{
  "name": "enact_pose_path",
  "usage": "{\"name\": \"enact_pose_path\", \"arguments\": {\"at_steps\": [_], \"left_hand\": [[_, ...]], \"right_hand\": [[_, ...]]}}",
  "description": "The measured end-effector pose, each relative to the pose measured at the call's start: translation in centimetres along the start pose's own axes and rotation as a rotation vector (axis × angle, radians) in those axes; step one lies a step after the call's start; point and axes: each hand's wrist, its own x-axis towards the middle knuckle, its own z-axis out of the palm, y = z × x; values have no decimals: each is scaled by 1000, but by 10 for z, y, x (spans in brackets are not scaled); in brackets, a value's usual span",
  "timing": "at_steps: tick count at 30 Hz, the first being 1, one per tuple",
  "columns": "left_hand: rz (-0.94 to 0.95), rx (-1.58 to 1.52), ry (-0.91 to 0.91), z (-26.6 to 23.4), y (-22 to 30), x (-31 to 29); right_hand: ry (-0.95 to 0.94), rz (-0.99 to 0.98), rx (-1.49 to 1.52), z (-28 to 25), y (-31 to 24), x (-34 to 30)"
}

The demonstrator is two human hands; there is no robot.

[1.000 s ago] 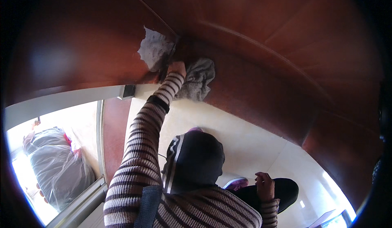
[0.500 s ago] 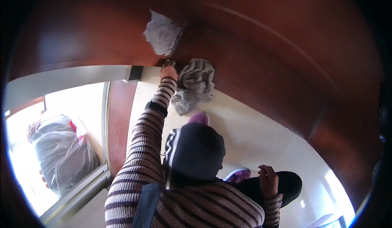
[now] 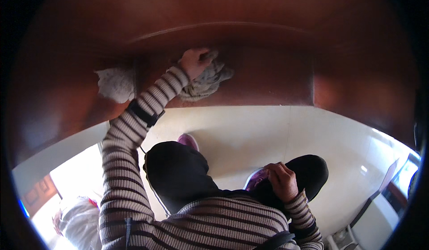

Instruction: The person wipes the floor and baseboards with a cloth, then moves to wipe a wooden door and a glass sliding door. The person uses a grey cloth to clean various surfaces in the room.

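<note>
At the red-brown wooden panel (image 3: 268, 75), my left hand (image 3: 196, 62) is closed on a crumpled grey cloth (image 3: 203, 84). The cloth bunches below and to the right of my fingers, against the low part of the wood. My right hand (image 3: 282, 182) hangs by my bent right knee, its fingers loosely curled with nothing seen in them. To the left of my left hand, an irregular whitish patch (image 3: 116, 84) shows on the wood.
Pale glossy floor (image 3: 241, 129) lies below the wood, under my legs and purple shoes. A clear plastic bag (image 3: 80, 223) with contents sits at the lower left beside a bright opening. White furniture (image 3: 375, 218) stands at the lower right.
The view has turned left to right along the wood. My left hand, earlier by the corner beside the patch and apart from the cloth, is now on it. My right fingers have curled in.
</note>
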Motion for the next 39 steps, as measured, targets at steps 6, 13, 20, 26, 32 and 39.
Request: {"name": "enact_pose_path", "arguments": {"at_steps": [6,13,20,26,32,39], "left_hand": [[161,522,-120,98,51,76],[-135,486,-376,161,74,90],[218,506,-414,242,143,166],[416,907,-303,336,169,231],[255,471,-410,333,151,241],[394,710,-402,311,179,185]], "right_hand": [[376,32,-67,-29,-5,-33],[557,201,9,-28,-15,-80],[627,354,-13,-25,-19,-101],[583,481,-4,-29,-7,-107],[557,447,14,-32,5,-109],[517,386,27,-39,13,-103]]}}
